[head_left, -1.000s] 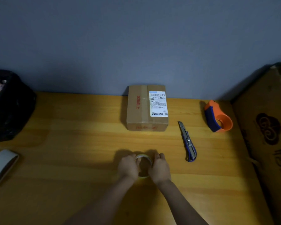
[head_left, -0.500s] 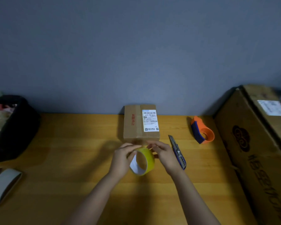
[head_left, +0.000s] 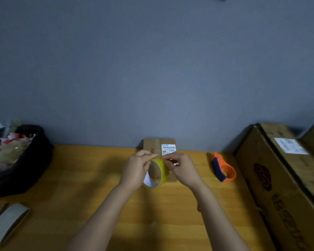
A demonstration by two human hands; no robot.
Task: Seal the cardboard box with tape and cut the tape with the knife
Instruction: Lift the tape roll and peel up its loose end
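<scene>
1. the left hand [head_left: 137, 169] grips the roll of yellow tape [head_left: 159, 173] from its left side, thumb and fingertips pressed together on the top of the rim; the roll stands on edge, its open core facing the camera.
2. the right hand [head_left: 182, 169] meets the roll at its upper right edge, fingers pinched together there; whether they have caught a loose tape end is too small to tell.
3. there are two hands and one roll of yellow tape, and both hands touch the roll, which is held up between them above the wooden table [head_left: 98, 178].
4. one small cardboard box [head_left: 153, 146] sits just behind the fingers against the blue-grey wall [head_left: 152, 69]; its near part is hidden by the hands and roll. it carries one white shipping label [head_left: 168, 149] on its right half and a strip of older tape with red print down its middle.
5. the knife is hidden from this view, so its place relative to the fingers cannot be told.
6. one orange and blue tape dispenser [head_left: 223, 169] lies on the table to the right of the right hand, apart from it.
7. further right, one large cardboard carton [head_left: 279, 178] lies at the table's edge, with the corner of a second showing behind it.
8. at far left stands one black bin [head_left: 20, 169] full of crumpled wrappers, and near the lower left corner lies one empty grey tape core [head_left: 7, 223].
</scene>
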